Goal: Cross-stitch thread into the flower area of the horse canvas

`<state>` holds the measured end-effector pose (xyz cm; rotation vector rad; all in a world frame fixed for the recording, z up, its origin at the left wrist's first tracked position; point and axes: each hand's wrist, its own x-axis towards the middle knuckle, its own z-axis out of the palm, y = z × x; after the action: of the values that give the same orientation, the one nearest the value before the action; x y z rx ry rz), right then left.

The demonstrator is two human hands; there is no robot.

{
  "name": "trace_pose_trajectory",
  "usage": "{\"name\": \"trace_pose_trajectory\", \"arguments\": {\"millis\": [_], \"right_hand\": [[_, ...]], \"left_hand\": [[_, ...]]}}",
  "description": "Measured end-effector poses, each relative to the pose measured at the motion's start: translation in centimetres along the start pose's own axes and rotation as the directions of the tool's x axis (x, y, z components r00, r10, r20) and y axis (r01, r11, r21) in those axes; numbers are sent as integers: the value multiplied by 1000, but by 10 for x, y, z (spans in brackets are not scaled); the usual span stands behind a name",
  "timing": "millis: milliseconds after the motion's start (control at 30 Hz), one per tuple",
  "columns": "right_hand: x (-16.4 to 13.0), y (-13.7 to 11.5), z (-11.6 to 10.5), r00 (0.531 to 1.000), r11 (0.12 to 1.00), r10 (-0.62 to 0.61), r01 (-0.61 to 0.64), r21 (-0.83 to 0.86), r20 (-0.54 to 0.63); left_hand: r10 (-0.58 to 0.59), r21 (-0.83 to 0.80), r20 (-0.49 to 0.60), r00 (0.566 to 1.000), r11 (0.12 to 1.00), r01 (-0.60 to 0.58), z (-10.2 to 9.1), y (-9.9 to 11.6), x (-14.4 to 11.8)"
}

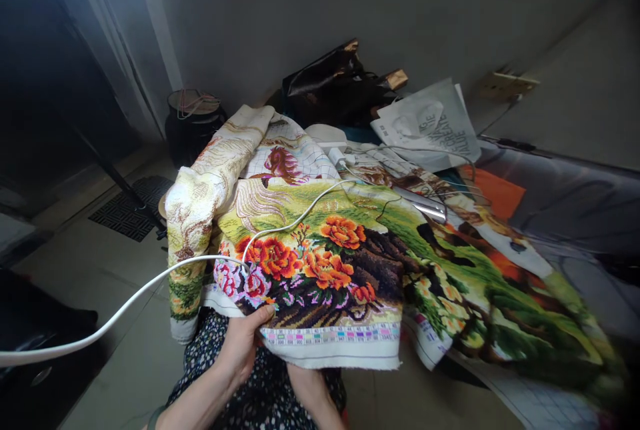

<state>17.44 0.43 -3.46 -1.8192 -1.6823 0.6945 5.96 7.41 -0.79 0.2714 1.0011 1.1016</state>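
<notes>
I see the embroidery (320, 263), a large cross-stitch cloth with orange and pink flowers, draped across my lap and spreading right over the bed (565, 197).

Left hand (245, 343): the grip is clamped on the near edge of the embroidery, thumb on top beside the white border with its row of coloured squares, fingers under the cloth.

Right hand (307, 383): it sits beneath the near border, just right of the left hand. Only the wrist and the back of the hand show; the fingers are hidden by the cloth, so I cannot tell whether this grip is together or apart.

A white cable (150, 287) runs from the lower left edge of the view, crosses the flower area and continues up toward a white adapter (336, 158) on the far part of the cloth. A metal clip (425, 207) lies on the embroidery to the right of centre.

Behind the cloth stand a dark bag (330, 83) and a printed white bag (430, 123). A black pot (193, 120) stands on the floor to the left, near the wall.
</notes>
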Motion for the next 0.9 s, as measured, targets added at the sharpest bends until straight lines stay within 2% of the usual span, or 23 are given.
{"name": "trace_pose_trajectory", "arguments": {"millis": [67,133,167,200,267,300,333,400,467,533,600,667,733,767,800,867,900], "right_hand": [[-18,-3,-5,987,995,-91,86,50,132],[-27,-11,-16,932,962,-253,214,169,260],[-26,-16,-24,918,942,-310,262,208,246],[-20,-21,-31,926,934,-330,293,204,182],[1,-30,-43,957,955,-289,290,67,-28],[15,-33,-46,954,959,-283,282,-21,-100],[29,-34,-46,945,953,-298,287,-93,-135],[51,-34,-42,924,926,-364,346,-147,-115],[63,-31,-37,901,907,-421,416,-61,-108],[63,-30,-37,912,905,-388,404,135,-130],[54,-33,-49,959,865,-241,281,417,-146],[39,-42,-75,990,719,-74,137,682,-121],[22,-53,-111,987,542,3,132,830,-159],[15,-58,-128,967,499,4,219,839,-255],[11,-62,-144,932,495,-14,320,808,-361],[11,-64,-162,847,542,-44,466,700,-530],[15,-63,-162,820,582,-49,487,651,-570]], "left_hand": [[4,38,-35,999,999,-3,-3,-4,5],[-2,59,-56,998,998,5,-4,-7,8],[-7,63,-55,998,998,11,-4,-7,9],[-15,61,-43,999,998,18,-4,-7,9],[-34,42,-2,999,999,34,-3,-6,8],[-36,26,20,999,999,36,-2,-5,7],[-33,6,40,999,999,33,0,-3,5],[-15,-28,70,997,999,17,1,1,3],[5,-39,81,997,999,-2,2,3,2],[9,-37,82,997,999,-6,2,3,3],[-11,-28,60,998,1000,12,1,0,6],[-48,-15,12,999,999,48,-2,-4,9],[-68,-9,-41,997,998,68,-6,-8,13],[-69,-9,-59,996,998,69,-8,-9,14],[-69,-9,-69,995,998,69,-9,-10,14],[-77,-2,-66,995,997,78,-10,-10,14],[-89,6,-55,994,996,90,-10,-10,14]]}}
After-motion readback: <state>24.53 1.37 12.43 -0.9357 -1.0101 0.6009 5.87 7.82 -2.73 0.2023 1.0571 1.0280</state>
